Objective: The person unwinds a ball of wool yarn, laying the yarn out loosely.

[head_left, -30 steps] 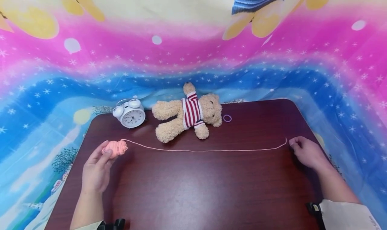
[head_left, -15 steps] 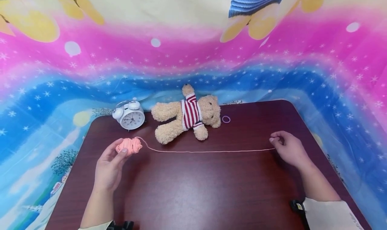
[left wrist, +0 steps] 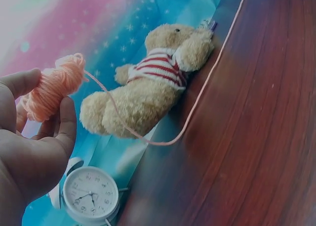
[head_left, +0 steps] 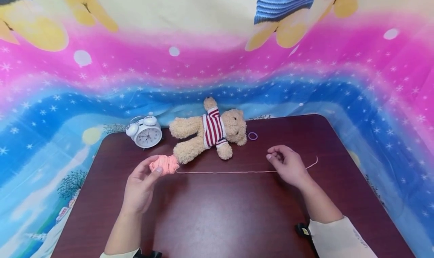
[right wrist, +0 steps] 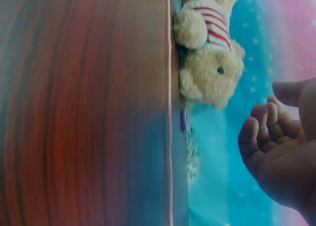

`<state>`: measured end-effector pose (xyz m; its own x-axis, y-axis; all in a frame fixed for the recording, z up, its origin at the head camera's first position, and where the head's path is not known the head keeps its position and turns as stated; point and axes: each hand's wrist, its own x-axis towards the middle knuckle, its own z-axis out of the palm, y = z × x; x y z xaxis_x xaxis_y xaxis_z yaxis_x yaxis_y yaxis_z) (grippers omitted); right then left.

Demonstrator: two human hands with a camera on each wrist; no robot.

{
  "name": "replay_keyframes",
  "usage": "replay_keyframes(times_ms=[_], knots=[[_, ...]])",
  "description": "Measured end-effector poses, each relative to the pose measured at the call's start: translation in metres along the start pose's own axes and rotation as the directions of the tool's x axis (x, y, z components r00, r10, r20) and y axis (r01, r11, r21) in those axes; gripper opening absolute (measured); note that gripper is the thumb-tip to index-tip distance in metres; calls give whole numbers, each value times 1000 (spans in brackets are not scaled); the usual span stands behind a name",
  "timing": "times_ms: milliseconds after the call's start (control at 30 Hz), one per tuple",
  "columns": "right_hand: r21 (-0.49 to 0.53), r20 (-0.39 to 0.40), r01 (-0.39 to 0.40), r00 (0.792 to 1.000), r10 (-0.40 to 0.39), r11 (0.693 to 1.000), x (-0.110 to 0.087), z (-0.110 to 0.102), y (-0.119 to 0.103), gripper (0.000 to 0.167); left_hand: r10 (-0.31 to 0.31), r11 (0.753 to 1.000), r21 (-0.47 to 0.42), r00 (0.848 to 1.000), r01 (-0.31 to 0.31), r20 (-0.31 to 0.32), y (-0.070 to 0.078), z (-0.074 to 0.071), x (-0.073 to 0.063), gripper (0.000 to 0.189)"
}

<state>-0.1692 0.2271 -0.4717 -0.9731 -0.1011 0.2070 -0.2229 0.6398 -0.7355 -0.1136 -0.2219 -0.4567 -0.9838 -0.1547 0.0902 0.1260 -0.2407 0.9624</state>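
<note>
A small skein of peach-pink yarn (head_left: 165, 164) is pinched between the thumb and fingers of my left hand (head_left: 135, 192), raised over the left part of the table. From the skein a single yarn strand (head_left: 223, 172) runs to the right in a nearly straight line along the tabletop. My right hand (head_left: 289, 167) hovers over that strand near its far end, hiding a short stretch of it. In the right wrist view, the right hand's fingers (right wrist: 261, 119) are loosely bent with nothing between them, and the strand lies apart from them.
Behind the strand, a teddy bear (head_left: 213, 128) in a red-striped shirt lies on its back. A white alarm clock (head_left: 145, 132) stands at the back left, and a purple ring (head_left: 252, 136) lies by the bear's head. Printed cloth surrounds the dark wooden table (head_left: 217, 220).
My left hand has carried the skein to the right. My right hand has moved left from beside the strand's loose end, which now shows behind the wrist.
</note>
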Motion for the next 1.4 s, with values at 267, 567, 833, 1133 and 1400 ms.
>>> replay_keyframes(times_ms=[267, 567, 833, 1133, 1400], knots=[[85, 34, 58, 998, -61, 995, 6, 33, -24, 16, -19, 1000, 9, 999, 19, 29, -4, 17, -3, 38], [193, 73, 105, 990, -121, 975, 12, 66, -57, 17, -29, 1000, -5, 997, 30, 74, -10, 39, -4, 35], [279, 147, 169, 965, -216, 945, 16, 94, -87, 23, -34, 999, -13, 992, 36, 124, -15, 60, -4, 35], [292, 150, 275, 933, -328, 916, 19, 109, -104, 19, -60, 998, -11, 983, 63, 175, -14, 76, -6, 35], [249, 109, 235, 957, -268, 940, 22, 99, -101, 7, -54, 998, -33, 986, 60, 156, -9, 75, -4, 36]])
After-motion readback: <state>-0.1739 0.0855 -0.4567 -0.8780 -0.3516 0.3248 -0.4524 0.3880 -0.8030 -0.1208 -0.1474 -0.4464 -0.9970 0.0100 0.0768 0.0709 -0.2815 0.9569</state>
